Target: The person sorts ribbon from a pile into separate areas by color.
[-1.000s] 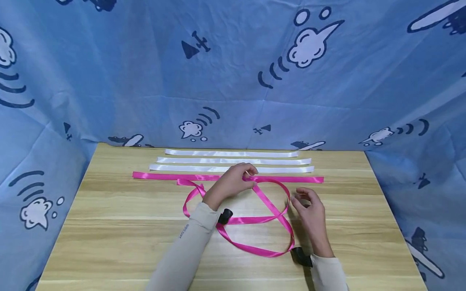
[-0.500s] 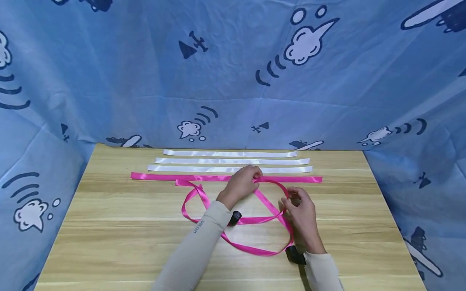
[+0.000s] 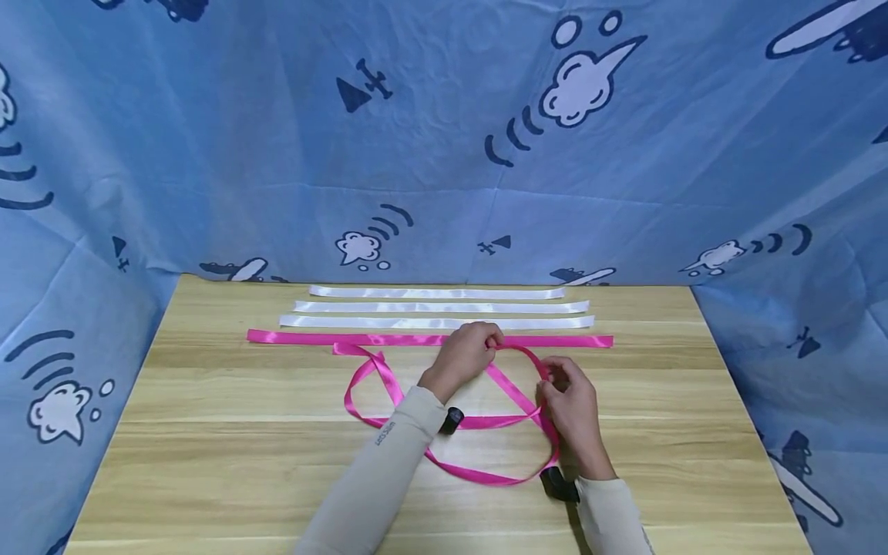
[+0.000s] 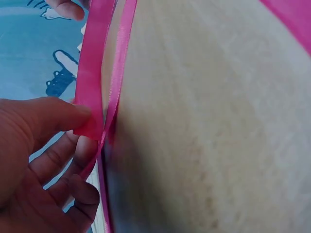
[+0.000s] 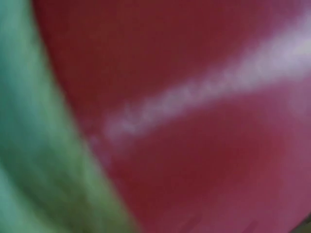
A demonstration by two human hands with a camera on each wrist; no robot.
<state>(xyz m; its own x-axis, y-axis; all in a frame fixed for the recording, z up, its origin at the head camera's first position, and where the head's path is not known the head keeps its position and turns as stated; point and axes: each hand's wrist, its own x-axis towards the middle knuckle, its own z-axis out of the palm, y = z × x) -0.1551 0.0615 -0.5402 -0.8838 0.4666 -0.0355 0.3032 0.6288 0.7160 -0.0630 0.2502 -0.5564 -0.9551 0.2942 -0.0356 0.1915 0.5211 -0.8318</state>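
Note:
My left hand (image 3: 466,356) pinches the end of a long pink satin ribbon (image 3: 496,422) between thumb and fingers. In the left wrist view the thumb presses on the ribbon's flat end (image 4: 89,121), with a narrower twisted stretch beside it. The ribbon arches over to my right hand (image 3: 574,405), whose thumb and fingers grip the loop's right side. More loops of it lie across the table, leading to a free end at the left. Blurred pink ribbon (image 5: 194,160) fills most of the right wrist view, so that hand's fingers are hidden there.
Behind the loops lies a straight pink ribbon (image 3: 388,339), crossing past the left hand. Farther back, three white ribbons (image 3: 381,321) lie parallel on the wood-grain table (image 3: 208,462). A blue patterned cloth (image 3: 430,154) surrounds the back and sides.
My right hand has moved left onto the ribbon loop and taken hold of it. The left hand has shifted slightly right and nearer, keeping its pinch on the ribbon.

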